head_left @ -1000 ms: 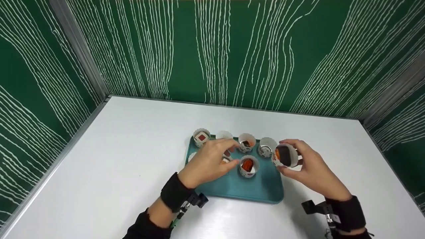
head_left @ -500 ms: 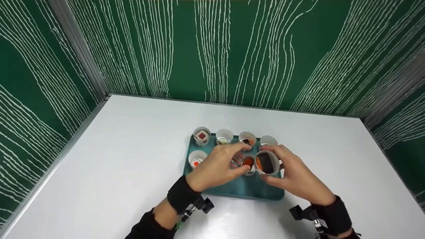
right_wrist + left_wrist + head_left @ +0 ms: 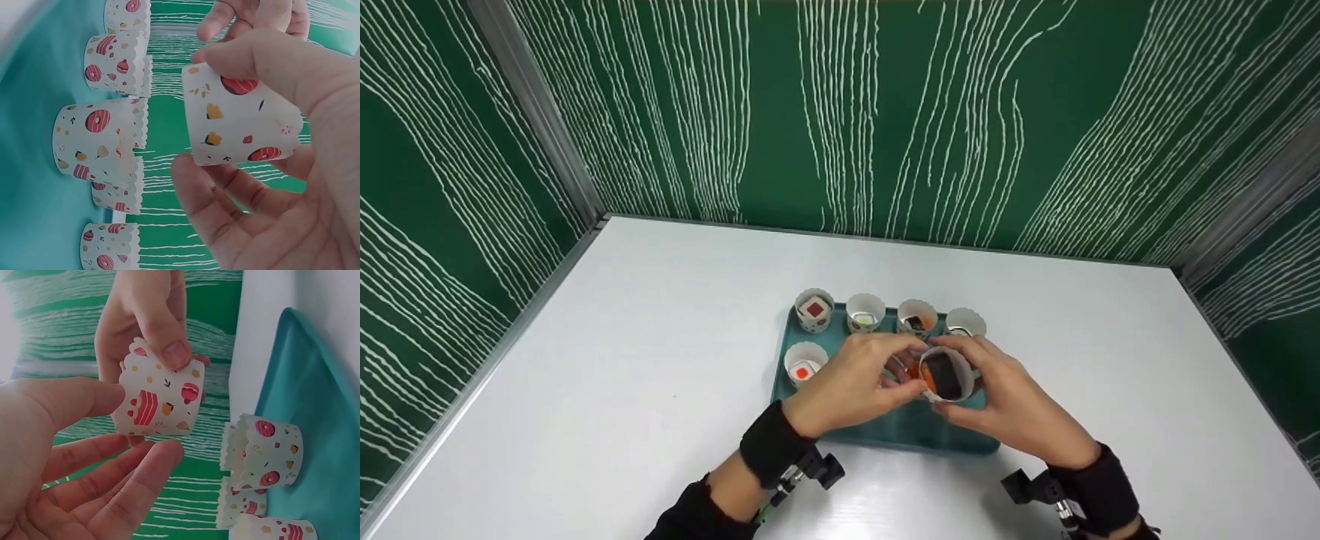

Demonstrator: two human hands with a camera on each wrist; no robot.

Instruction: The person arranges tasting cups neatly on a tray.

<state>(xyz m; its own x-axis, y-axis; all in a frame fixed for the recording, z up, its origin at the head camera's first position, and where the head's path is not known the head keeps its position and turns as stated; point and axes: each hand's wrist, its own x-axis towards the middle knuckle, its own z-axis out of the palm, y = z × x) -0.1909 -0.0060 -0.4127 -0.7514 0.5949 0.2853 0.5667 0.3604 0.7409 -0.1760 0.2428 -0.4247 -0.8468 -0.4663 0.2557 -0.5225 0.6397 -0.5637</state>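
Observation:
A patterned paper baking cup (image 3: 952, 375) is in my right hand (image 3: 1012, 397), tilted above the tray with its mouth toward the head camera. Inside sits a dark block with an orange side (image 3: 943, 375). The right thumb and fingers grip the cup's wall, as the right wrist view shows on the cup (image 3: 242, 118). My left hand (image 3: 851, 382) is at the cup's left side, thumb and fingers spread around it without a visible grip. In the left wrist view the left thumb reaches the rim of the cup (image 3: 160, 396), with fingers just below. Contact there is unclear.
Below the hands lies a teal tray (image 3: 885, 435) on a white table (image 3: 660, 337). Several more paper cups stand on it, including a cup with a red-marked piece (image 3: 814, 309) and a front-left cup (image 3: 804, 364). Green walls (image 3: 780, 112) surround the table.
My right hand has brought the cup leftward from beyond the tray's right edge to over its middle. The left hand has shifted slightly right, so the hands now meet around the cup.

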